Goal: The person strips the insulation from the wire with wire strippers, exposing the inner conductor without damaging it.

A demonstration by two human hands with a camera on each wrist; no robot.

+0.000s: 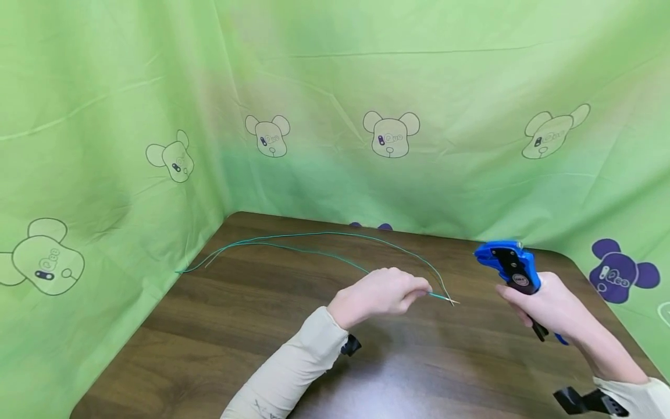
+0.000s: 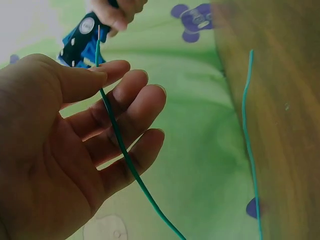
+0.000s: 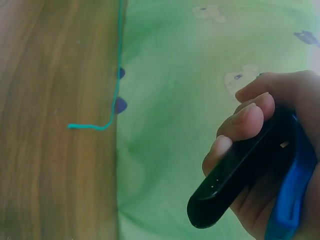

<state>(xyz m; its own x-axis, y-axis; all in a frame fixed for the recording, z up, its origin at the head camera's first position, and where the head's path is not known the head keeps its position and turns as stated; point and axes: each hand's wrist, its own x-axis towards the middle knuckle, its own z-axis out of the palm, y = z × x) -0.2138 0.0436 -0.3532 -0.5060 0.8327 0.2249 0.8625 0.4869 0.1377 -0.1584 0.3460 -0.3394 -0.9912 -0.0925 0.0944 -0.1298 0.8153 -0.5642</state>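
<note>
My left hand [image 1: 382, 291] pinches a thin green wire [image 1: 434, 295] between thumb and index finger near the wire's bare copper end. In the left wrist view this wire [image 2: 132, 167] runs down across the other, loosely bent fingers. A second green strand [image 1: 387, 241] arcs over the table behind the hand, its right end near the pinched tip. Off to the right, my right hand [image 1: 555, 308] grips a blue and black wire stripper [image 1: 515, 270], its head raised and pointing up and left, apart from the wire. In the right wrist view, fingers wrap its black handle [image 3: 215, 195].
A dark wooden table [image 1: 209, 343] lies under both hands. Green cloth [image 1: 324, 75] with bear-head prints encloses it at the back and sides. Both strands trail toward the table's left edge, where their far ends lie close together.
</note>
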